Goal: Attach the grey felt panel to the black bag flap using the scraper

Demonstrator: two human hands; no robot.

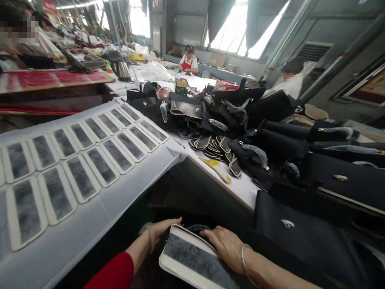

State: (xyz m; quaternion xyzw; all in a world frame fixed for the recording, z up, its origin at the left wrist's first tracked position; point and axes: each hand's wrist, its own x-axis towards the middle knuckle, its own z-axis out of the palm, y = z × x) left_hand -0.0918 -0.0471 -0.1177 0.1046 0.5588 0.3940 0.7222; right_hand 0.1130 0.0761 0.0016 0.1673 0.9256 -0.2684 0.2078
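Observation:
Low in the view, both my hands rest on a cream-edged panel with a grey brushed middle (192,259). My right hand (225,245) lies on its upper right edge, fingers bent over the rim. My left hand (164,226), with a band on the wrist and a red sleeve behind it, touches the panel's upper left corner, fingers stretched along it. Something dark lies under the panel, partly hidden.
Two rows of several like panels (81,154) lie on a white sheet (90,224) at left. Black bags and straps (240,120) pile on the table at right, with black flat pieces (300,233) nearer. Other people work at far tables.

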